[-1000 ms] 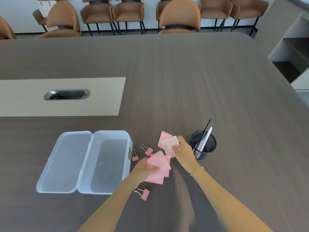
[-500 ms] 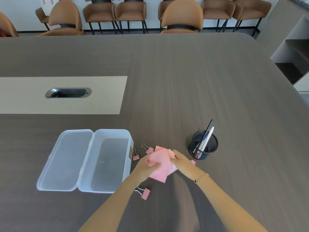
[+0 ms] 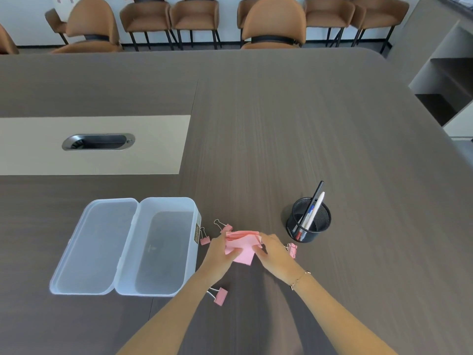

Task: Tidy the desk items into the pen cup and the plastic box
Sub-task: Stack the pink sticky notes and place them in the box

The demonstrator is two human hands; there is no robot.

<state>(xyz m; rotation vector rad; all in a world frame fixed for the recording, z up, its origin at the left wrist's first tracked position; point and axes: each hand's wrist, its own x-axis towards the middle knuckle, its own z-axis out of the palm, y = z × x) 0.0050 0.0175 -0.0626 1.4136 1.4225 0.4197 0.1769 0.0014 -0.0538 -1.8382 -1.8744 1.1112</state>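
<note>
A loose stack of pink sticky notes [image 3: 242,245] is pinched between my left hand [image 3: 220,254] on its left side and my right hand [image 3: 272,253] on its right side, just above the table. The clear plastic box [image 3: 166,248] lies to the left with its hinged lid [image 3: 97,247] folded open; nothing is inside. A black mesh pen cup [image 3: 308,221] with pens stands to the right. Pink binder clips lie around: one [image 3: 204,238] beside the box, one [image 3: 223,226] behind the notes, one [image 3: 292,249] near my right hand, one [image 3: 219,295] under my left forearm.
The dark wood table [image 3: 307,124] stretches far ahead, with a beige inlay and a metal cable port [image 3: 98,142] at the left. Brown chairs [image 3: 273,24] line the far edge. A grey shelf unit [image 3: 445,80] stands at the right.
My right hand brought its notes from beside the pen cup over to the left hand's notes. Both hands now squeeze them into one stack.
</note>
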